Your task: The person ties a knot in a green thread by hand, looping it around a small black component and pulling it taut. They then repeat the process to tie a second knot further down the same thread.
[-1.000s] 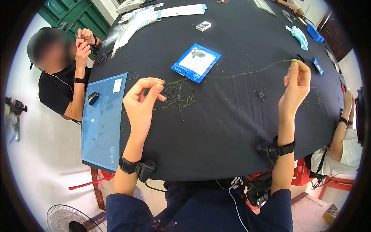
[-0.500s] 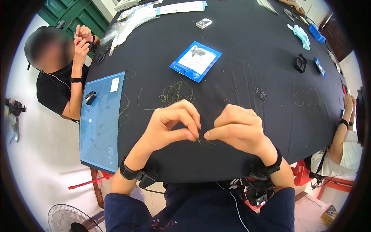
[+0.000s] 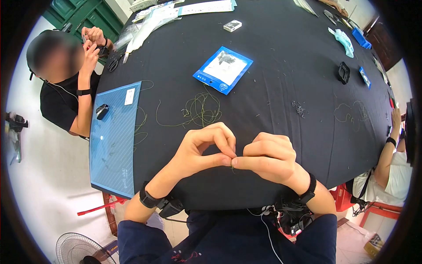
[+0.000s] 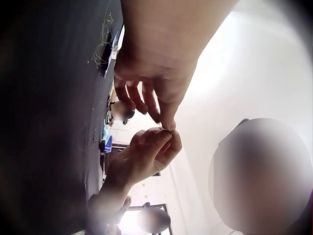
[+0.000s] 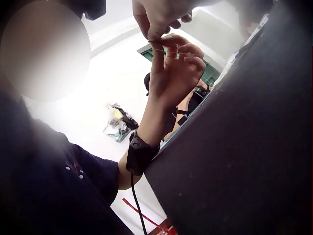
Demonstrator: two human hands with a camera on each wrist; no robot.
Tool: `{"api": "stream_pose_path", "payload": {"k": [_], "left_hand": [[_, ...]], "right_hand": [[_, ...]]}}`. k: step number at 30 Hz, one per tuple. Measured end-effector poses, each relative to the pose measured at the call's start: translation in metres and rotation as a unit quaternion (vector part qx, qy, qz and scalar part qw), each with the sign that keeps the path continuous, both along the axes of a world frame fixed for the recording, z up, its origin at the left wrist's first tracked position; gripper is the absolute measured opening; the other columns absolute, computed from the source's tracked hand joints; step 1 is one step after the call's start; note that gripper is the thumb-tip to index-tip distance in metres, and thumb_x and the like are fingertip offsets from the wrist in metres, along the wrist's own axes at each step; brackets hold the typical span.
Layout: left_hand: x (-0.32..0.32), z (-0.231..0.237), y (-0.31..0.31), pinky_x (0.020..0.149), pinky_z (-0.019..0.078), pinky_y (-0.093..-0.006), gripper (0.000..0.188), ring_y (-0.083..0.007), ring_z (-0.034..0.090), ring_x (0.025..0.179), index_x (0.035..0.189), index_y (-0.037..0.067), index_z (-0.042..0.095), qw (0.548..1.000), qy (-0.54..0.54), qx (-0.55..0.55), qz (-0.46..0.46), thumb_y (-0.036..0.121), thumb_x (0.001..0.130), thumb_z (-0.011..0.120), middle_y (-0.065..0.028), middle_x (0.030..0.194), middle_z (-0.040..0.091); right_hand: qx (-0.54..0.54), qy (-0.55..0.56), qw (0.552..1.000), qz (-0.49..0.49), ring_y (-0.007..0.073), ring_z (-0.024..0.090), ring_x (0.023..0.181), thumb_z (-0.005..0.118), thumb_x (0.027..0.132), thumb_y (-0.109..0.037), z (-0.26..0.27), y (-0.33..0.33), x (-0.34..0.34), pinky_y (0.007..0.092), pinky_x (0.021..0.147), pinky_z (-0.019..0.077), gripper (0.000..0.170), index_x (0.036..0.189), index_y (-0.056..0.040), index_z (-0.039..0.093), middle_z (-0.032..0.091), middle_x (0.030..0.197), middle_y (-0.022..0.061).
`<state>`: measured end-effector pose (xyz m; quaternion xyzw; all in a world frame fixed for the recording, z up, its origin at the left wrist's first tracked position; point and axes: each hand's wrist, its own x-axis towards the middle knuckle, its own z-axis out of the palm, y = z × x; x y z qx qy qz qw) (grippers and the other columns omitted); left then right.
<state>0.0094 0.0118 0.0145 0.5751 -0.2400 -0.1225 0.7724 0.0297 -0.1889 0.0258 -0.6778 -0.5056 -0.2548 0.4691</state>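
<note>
In the head view my left hand [image 3: 205, 147] and right hand [image 3: 270, 157] meet above the front part of the black table. Thumb and forefinger of each pinch a thin green thread [image 3: 233, 170], a short end of which hangs below the fingertips. Most of what lies between the fingers is hidden. The left wrist view has the right hand [image 4: 142, 159] touching the left at the tips. From the right wrist, fine strands [image 5: 168, 50] cross the left hand [image 5: 176, 78]. A loose coil of green thread [image 3: 203, 115] lies on the cloth beyond the left hand.
A blue folder [image 3: 115, 145] with a black clip-like item [image 3: 102, 111] lies left. A blue-and-white pouch [image 3: 224, 70] sits ahead; small dark bits [image 3: 299, 108] and a black oval holder [image 3: 343, 73] lie right. People sit at both sides.
Earlier my hands were wide apart with thread stretched between them. They came together near the table's front, and now the fingertips touch, with both hands slightly lower.
</note>
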Motion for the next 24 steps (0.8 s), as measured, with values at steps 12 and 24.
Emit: {"api": "stream_pose_path", "payload": {"k": [12, 24], "left_hand": [[0.003, -0.006, -0.002, 0.074, 0.0514, -0.0266, 0.011, -0.0136, 0.061, 0.085, 0.093, 0.000, 0.066, 0.999, 0.034, -0.006, -0.036, 0.003, 0.083, 0.069, -0.0072, 0.097, 0.060], [0.007, 0.003, 0.009, 0.070, 0.0478, -0.0225, 0.007, -0.0091, 0.058, 0.084, 0.085, 0.002, 0.063, 0.989, -0.040, 0.089, 0.113, 0.007, 0.086, 0.067, -0.0078, 0.105, 0.056]], "right_hand": [[-0.033, 0.021, 0.999, -0.014, 0.0139, 0.053, 0.057, 0.076, 0.069, -0.004, -0.002, -0.002, 0.000, 0.0250, 0.046, 0.0427, 0.024, 0.090, -0.0087, 0.066, 0.051, 0.068, 0.0003], [-0.016, 0.391, 0.920, 0.029, 0.0133, 0.060, 0.068, 0.063, 0.089, -0.010, -0.008, 0.006, -0.001, 0.0304, 0.072, 0.0483, 0.033, 0.118, -0.0042, 0.050, 0.062, 0.077, 0.0042]]}}
